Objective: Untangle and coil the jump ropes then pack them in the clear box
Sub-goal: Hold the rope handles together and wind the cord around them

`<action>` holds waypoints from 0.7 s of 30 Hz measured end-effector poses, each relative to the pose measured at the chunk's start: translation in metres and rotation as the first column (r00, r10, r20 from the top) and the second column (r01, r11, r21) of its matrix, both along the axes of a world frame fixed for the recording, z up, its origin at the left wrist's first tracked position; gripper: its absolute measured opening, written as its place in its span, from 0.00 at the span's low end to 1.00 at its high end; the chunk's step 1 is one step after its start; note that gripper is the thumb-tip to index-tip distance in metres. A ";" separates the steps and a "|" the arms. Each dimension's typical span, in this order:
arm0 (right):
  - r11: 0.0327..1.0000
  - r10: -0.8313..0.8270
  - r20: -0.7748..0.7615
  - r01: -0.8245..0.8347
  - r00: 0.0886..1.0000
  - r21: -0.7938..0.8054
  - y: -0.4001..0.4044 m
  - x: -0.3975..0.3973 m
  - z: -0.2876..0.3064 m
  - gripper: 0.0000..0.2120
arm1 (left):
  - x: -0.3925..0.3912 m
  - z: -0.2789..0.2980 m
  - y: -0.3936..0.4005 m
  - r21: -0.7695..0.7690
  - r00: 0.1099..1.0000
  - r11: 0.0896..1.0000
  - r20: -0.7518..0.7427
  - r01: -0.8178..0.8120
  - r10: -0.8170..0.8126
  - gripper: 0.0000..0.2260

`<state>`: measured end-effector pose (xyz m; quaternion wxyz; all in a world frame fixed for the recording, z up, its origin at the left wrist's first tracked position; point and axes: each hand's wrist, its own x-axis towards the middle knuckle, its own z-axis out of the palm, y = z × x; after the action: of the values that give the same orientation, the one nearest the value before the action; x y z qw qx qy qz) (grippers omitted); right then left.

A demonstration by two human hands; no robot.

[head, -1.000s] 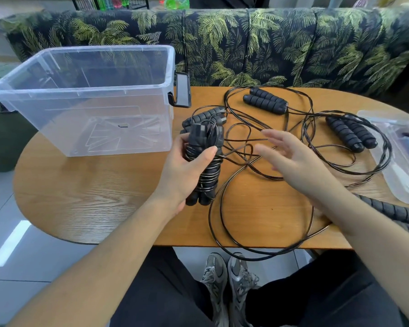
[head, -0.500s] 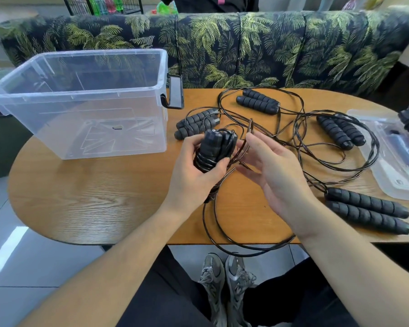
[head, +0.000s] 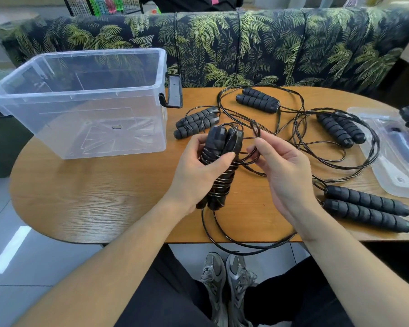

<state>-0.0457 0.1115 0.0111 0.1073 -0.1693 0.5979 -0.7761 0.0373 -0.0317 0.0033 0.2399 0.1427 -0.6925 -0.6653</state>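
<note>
1. Step in hand: coiling one rope. Left hand [head: 198,171] grips a pair of black foam handles with thin black cord wound round them [head: 220,166], held upright just above the oval wooden table [head: 80,197], near centre.
2. Right hand [head: 286,171] sits just right of the bundle, fingers curled, pinching the loose black cord [head: 253,159] where it leaves the wrap. Hands close together, not touching.
3. The free cord drops off the near table edge in a hanging loop [head: 246,251], then runs back up to the right.
4. Clear plastic box [head: 33,97] at far left, open, nothing inside that I can see. Well apart from the bundle.
5. Not yet coiled: three handle pairs lying in tangled cord at far centre [head: 257,102], beside the box [head: 196,121] and far right [head: 340,129]; one larger pair at near right [head: 368,208].
6. Next, judging: wrap the remaining slack round the handles, tuck the end, place the bundle in the box. Hanging loop may snag the tangle; pull slowly.
</note>
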 end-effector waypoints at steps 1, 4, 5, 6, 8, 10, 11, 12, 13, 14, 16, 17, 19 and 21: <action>1.000 -0.016 -0.047 0.017 0.999 0.019 0.001 0.001 0.000 0.09 | -0.001 0.000 0.000 0.051 1.000 0.999 -0.001 0.008 -0.008 0.14; 1.000 0.012 -0.028 -0.013 1.000 -0.007 0.006 -0.002 0.002 0.09 | -0.003 -0.004 0.000 0.143 1.000 0.990 0.021 -0.012 0.009 0.11; 0.999 0.031 0.011 -0.031 0.999 -0.022 0.008 -0.003 0.002 0.10 | -0.004 -0.005 -0.001 0.160 0.999 0.987 0.034 -0.021 0.015 0.11; 0.999 0.042 0.033 -0.041 0.999 -0.023 0.009 -0.004 0.003 0.11 | -0.005 -0.005 -0.001 0.172 0.999 0.985 0.051 -0.024 0.015 0.11; 0.999 0.019 -0.008 -0.019 1.000 0.037 0.011 -0.003 0.002 0.10 | -0.006 -0.007 -0.002 0.187 0.996 0.982 0.087 -0.015 -0.002 0.10; 0.990 -0.020 -0.121 0.037 0.992 0.137 0.012 -0.002 0.001 0.08 | -0.006 -0.011 -0.002 0.196 0.994 0.981 0.107 -0.002 -0.019 0.09; 0.982 -0.034 -0.165 0.063 0.986 0.175 0.012 -0.002 -0.001 0.08 | -0.006 -0.012 -0.002 0.202 0.993 0.979 0.111 0.004 -0.027 0.08; 0.977 -0.043 -0.189 0.081 0.981 0.199 0.013 -0.003 -0.002 0.07 | -0.006 -0.013 -0.001 0.209 0.993 0.978 0.113 0.012 -0.037 0.08; 0.974 -0.048 -0.199 0.091 0.979 0.208 0.014 -0.004 -0.003 0.07 | -0.007 -0.014 0.000 0.218 0.993 0.976 0.112 0.023 -0.048 0.08; 0.971 -0.054 -0.206 0.100 0.977 0.217 0.015 -0.004 -0.005 0.07 | -0.006 -0.014 0.001 0.227 0.992 0.973 0.111 0.031 -0.057 0.07; 0.962 -0.075 -0.228 0.130 0.971 0.239 0.015 -0.004 -0.007 0.08 | -0.007 -0.013 0.003 0.239 0.992 0.970 0.108 0.044 -0.071 0.07; 0.956 -0.087 -0.242 0.149 0.966 0.252 0.016 -0.003 -0.009 0.09 | -0.008 -0.012 0.005 0.243 0.992 0.969 0.104 0.048 -0.075 0.08; 0.938 -0.103 -0.294 0.191 0.950 0.288 0.019 -0.001 -0.012 0.09 | -0.009 -0.012 0.008 0.258 0.992 0.965 0.102 0.048 -0.076 0.07; 0.907 -0.106 -0.374 0.244 0.921 0.343 0.022 0.001 -0.015 0.08 | -0.009 -0.013 0.010 0.278 0.991 0.960 0.109 0.042 -0.075 0.06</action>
<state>-0.0448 0.1330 -0.0036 -0.0399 -0.2241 0.7602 -0.6085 0.0281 -0.0212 -0.0095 0.1564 0.1931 -0.6102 -0.7523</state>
